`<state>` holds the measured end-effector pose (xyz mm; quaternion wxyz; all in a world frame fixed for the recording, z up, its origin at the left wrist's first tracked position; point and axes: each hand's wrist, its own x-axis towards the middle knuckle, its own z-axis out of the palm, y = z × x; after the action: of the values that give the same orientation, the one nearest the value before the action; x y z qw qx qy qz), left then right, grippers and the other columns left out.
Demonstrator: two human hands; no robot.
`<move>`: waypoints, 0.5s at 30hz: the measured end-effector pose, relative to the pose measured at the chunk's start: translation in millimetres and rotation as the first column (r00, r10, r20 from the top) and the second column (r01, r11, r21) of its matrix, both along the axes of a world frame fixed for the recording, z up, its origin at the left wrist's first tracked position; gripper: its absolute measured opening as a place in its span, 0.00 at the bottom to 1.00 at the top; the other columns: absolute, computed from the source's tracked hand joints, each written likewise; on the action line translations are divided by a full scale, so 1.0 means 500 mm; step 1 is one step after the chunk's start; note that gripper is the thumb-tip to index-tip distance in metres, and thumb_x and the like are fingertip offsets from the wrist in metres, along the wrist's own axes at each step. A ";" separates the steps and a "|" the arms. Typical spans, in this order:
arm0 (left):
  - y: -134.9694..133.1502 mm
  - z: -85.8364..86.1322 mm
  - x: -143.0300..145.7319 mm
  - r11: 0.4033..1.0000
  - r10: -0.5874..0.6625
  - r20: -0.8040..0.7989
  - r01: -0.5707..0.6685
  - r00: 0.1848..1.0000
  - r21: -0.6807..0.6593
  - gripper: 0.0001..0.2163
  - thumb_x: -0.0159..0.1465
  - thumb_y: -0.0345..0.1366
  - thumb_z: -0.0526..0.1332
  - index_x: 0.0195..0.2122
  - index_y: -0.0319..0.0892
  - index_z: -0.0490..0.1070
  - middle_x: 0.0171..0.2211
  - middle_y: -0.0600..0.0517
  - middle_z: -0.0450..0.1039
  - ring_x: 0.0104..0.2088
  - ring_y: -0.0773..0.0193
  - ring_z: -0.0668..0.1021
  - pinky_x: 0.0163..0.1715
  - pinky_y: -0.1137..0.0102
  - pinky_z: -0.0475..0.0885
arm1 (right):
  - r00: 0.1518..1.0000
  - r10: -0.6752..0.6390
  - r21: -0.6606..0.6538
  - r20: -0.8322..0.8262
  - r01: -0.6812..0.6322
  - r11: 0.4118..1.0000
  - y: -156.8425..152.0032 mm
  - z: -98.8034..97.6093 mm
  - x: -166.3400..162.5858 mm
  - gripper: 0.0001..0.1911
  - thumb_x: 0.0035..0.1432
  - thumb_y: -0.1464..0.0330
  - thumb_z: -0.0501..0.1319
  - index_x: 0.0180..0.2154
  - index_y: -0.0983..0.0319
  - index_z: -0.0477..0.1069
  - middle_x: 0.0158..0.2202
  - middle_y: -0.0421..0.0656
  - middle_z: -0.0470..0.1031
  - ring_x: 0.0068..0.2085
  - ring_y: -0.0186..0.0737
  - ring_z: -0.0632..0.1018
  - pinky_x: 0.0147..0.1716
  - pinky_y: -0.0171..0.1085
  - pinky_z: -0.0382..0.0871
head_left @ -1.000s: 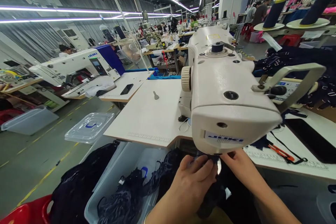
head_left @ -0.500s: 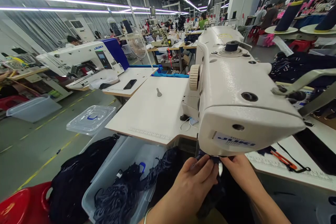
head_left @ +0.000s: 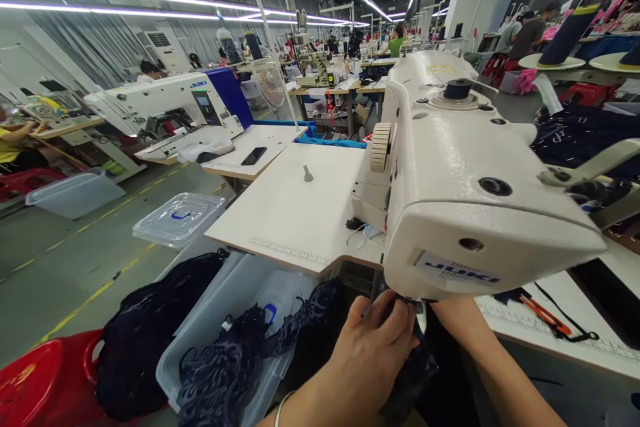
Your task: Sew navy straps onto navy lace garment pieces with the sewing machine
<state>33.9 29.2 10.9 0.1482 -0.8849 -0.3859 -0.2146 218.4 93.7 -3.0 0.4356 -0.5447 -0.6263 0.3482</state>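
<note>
My left hand (head_left: pixel 370 353) is closed, its fingers gathered on dark navy fabric (head_left: pixel 417 363) just below the front of a white JUKI sewing machine (head_left: pixel 480 213). The fabric hangs down from the fingers toward my lap. On the other side of the machine's head, my right hand (head_left: pixel 456 315) reaches in beneath it. The machine covers the right fingers, so their grip is hidden. The needle area also lies out of sight under the head.
A clear plastic bin (head_left: pixel 175 360) with dark straps stands at left, beside a dark fabric pile (head_left: pixel 150 327) and a red stool (head_left: pixel 37 377). A grey metal piece (head_left: pixel 308 174) lies on the white tabletop (head_left: pixel 280 213). Orange-handled snips (head_left: pixel 545 313) lie at right.
The view has shifted slightly, so the scene sits further right. My right hand has gone further under the machine head, its fingers now hidden. My left hand keeps its hold on the fabric.
</note>
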 end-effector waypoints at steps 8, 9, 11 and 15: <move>0.001 -0.002 0.008 0.998 0.050 -0.024 -0.049 0.998 0.047 0.14 0.70 0.38 0.54 0.55 0.43 0.68 0.53 0.53 0.69 0.57 0.61 0.66 0.54 0.66 0.55 | 1.000 0.000 0.007 0.023 0.000 1.000 0.011 0.001 0.001 0.08 0.46 0.57 0.65 0.27 0.53 0.76 0.31 0.46 0.81 0.42 0.60 0.77 0.40 0.53 0.72; 0.001 -0.002 0.009 0.997 0.051 -0.019 -0.050 0.998 0.050 0.14 0.70 0.38 0.54 0.55 0.43 0.68 0.54 0.54 0.69 0.57 0.62 0.66 0.53 0.66 0.55 | 1.000 -0.002 0.009 0.025 0.002 1.000 0.011 0.000 0.001 0.08 0.46 0.57 0.64 0.27 0.53 0.76 0.30 0.46 0.81 0.43 0.60 0.77 0.40 0.53 0.72; 0.001 -0.002 0.010 0.997 0.055 -0.015 -0.055 0.998 0.045 0.14 0.71 0.38 0.53 0.55 0.43 0.68 0.54 0.54 0.68 0.57 0.62 0.66 0.53 0.65 0.55 | 1.000 -0.006 0.012 0.028 0.006 1.000 0.011 -0.001 0.000 0.09 0.46 0.56 0.64 0.26 0.52 0.76 0.30 0.46 0.81 0.43 0.60 0.77 0.41 0.54 0.72; 0.002 0.004 0.010 0.997 0.053 -0.028 -0.051 0.998 0.048 0.15 0.71 0.38 0.52 0.56 0.43 0.67 0.55 0.51 0.67 0.57 0.60 0.66 0.52 0.65 0.56 | 0.999 -0.027 0.026 0.029 0.026 0.999 0.009 -0.009 -0.005 0.12 0.47 0.52 0.64 0.27 0.52 0.76 0.30 0.46 0.81 0.45 0.60 0.76 0.43 0.54 0.72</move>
<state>38.7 30.2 12.7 0.1805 -0.8738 -0.4014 -0.2066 216.1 98.4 -7.6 0.4380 -0.5524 -0.6297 0.3262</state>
